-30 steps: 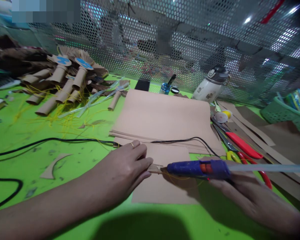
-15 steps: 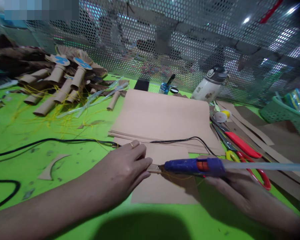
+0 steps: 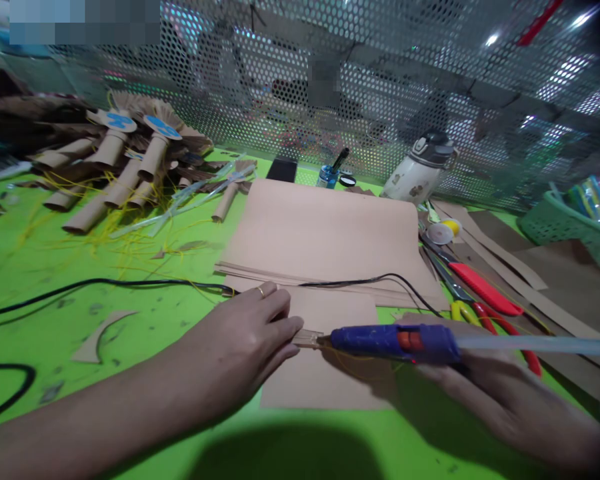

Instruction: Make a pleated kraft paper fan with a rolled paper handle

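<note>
My left hand (image 3: 253, 333) is closed on a narrow folded strip of brown paper (image 3: 309, 337), pinning it over a sheet of brown paper (image 3: 325, 387). My right hand (image 3: 490, 387) grips a blue glue gun (image 3: 370, 340) with a red part on its body. A long clear glue stick (image 3: 535, 345) sticks out of its back end. The gun's nozzle touches the end of the strip or sits right at it. Just beyond lies a stack of brown paper sheets (image 3: 330, 233). Most of the strip is hidden under my left fingers.
At the far left lie several paper tubes (image 3: 87, 213) with fans and yellow threads. Scissors (image 3: 465, 307), a red-handled cutter (image 3: 485, 290) and a thread spool (image 3: 443, 231) lie at right. A bottle (image 3: 415, 170) leans by the mesh (image 3: 280, 100). A black cord (image 3: 105, 283) crosses the table.
The glue gun's back end and my right hand have shifted slightly right and down. The nozzle stays at the strip's end. My left hand keeps its hold, almost still.
</note>
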`<state>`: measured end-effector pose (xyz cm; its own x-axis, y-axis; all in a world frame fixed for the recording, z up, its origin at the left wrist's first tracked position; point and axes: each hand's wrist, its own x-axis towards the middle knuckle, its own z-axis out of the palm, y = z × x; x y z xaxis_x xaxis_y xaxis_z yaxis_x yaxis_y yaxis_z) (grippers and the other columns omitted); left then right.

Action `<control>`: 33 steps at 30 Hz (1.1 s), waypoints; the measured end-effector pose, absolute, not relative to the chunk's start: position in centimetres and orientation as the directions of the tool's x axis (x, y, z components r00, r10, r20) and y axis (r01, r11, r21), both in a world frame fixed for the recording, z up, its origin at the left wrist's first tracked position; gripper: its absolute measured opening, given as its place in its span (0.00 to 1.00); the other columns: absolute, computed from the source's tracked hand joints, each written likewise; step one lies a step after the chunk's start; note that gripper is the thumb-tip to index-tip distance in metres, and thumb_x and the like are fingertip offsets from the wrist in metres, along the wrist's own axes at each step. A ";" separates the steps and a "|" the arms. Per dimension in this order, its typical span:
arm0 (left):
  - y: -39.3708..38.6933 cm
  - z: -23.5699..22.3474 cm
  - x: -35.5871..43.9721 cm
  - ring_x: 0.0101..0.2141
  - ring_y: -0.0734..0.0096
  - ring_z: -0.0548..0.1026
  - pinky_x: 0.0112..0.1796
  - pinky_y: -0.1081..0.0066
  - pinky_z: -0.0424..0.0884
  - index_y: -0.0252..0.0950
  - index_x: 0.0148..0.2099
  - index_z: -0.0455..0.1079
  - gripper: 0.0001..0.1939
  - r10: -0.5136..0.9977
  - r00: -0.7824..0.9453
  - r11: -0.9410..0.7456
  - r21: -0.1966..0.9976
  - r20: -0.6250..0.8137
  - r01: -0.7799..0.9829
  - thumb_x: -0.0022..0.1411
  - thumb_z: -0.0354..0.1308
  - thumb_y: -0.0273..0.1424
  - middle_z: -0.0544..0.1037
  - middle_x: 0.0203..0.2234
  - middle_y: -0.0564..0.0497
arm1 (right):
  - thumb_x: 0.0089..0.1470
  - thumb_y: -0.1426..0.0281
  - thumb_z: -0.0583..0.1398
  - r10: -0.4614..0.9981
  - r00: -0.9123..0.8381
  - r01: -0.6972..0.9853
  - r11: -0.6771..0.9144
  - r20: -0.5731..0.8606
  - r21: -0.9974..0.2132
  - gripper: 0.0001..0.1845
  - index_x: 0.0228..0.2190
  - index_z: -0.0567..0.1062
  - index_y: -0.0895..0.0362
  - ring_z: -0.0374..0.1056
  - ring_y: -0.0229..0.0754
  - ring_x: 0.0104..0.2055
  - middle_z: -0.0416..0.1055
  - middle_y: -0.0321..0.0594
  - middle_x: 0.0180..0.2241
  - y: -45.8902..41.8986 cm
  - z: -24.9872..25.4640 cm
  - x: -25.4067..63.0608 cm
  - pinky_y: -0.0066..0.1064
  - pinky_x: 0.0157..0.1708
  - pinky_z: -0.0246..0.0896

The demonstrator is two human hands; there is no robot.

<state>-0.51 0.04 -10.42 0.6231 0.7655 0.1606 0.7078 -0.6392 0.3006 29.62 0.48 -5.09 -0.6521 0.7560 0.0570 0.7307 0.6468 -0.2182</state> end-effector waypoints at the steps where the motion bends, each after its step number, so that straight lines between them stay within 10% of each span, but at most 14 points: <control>1: 0.0 -10.4 -0.5 0.34 0.64 0.63 0.32 0.64 0.58 0.35 0.39 0.70 0.12 0.765 0.623 -0.640 0.300 0.163 0.707 0.68 0.46 0.32 0.67 0.33 0.47 | 0.61 0.57 0.51 0.760 -0.646 0.731 0.642 0.067 -0.231 0.21 0.36 0.81 0.51 0.77 0.47 0.28 0.81 0.39 0.28 0.5 -5.1 29.3 0.32 0.35 0.75; 22: 0.0 -10.5 -0.6 0.33 0.65 0.63 0.32 0.65 0.57 0.36 0.40 0.71 0.12 0.765 0.617 -0.642 0.289 0.184 0.710 0.69 0.46 0.32 0.67 0.33 0.47 | 0.60 0.58 0.53 0.751 -0.656 0.726 0.655 0.074 -0.210 0.20 0.43 0.80 0.53 0.78 0.49 0.29 0.81 0.43 0.30 0.5 -6.1 31.0 0.32 0.27 0.76; 33: -0.2 -10.6 -0.7 0.33 0.66 0.63 0.31 0.66 0.57 0.36 0.40 0.71 0.13 0.767 0.616 -0.640 0.292 0.181 0.711 0.69 0.46 0.33 0.66 0.32 0.48 | 0.63 0.54 0.46 0.794 -0.607 0.769 0.579 -0.026 -0.271 0.30 0.38 0.81 0.57 0.78 0.52 0.35 0.81 0.47 0.36 0.8 -5.5 30.4 0.36 0.39 0.75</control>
<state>-0.72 -0.16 -10.64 0.6161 0.7667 0.1806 0.7108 -0.6399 0.2919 30.37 0.81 -5.47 -0.6074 0.7940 -0.0259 0.7687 0.5792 -0.2713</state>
